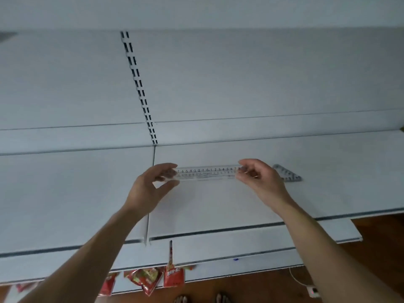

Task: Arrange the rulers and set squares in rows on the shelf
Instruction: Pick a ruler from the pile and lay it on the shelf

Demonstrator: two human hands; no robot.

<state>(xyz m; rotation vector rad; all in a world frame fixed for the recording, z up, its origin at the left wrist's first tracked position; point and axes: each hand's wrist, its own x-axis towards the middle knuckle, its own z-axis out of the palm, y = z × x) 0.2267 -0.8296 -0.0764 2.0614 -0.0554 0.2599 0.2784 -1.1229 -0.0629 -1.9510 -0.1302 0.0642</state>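
A clear plastic ruler [207,173] with black numbers lies level across the middle of the white shelf [218,204]. My left hand [150,184] pinches its left end between thumb and fingers. My right hand [258,178] pinches its right end. Whether the ruler touches the shelf or hangs just above it cannot be told. A clear set square [288,174] lies flat on the shelf just right of my right hand, partly hidden by it.
A slotted upright [140,90] runs up the white back panel. A seam [150,193] divides the shelf into two boards. Red snack packets [150,278] hang below the shelf front. Wooden floor [371,254] and a white cable with a plug [310,289] lie lower right.
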